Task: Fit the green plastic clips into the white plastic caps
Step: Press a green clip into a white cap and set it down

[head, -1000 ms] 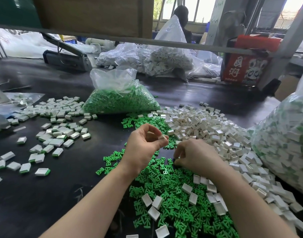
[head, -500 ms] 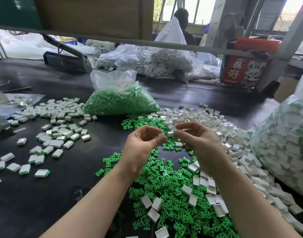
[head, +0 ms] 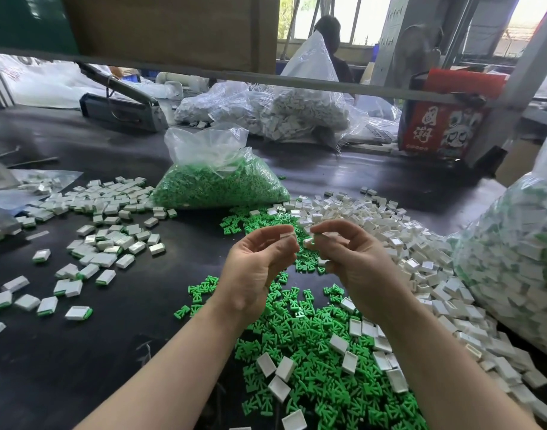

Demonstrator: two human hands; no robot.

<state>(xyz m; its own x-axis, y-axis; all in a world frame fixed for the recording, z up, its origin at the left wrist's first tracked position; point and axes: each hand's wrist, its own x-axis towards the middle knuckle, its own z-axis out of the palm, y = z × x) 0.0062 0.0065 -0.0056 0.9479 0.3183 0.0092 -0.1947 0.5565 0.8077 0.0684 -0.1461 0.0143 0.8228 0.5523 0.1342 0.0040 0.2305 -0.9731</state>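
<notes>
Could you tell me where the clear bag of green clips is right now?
In the head view, the bag of green clips sits on the table centre, beyond both hands.

I see a black counter strewn with bright green clips at six o'clock, white caps at three o'clock, and a red box with white characters at one o'clock.

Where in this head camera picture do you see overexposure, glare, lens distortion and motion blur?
Head view: the windows at the back are blown out white; daylight glares off the dark table and the clear bag of green clips; the wide-angle lens bows the grey bar overhead; the fingertips of the left hand and right hand are slightly blurred.
</notes>
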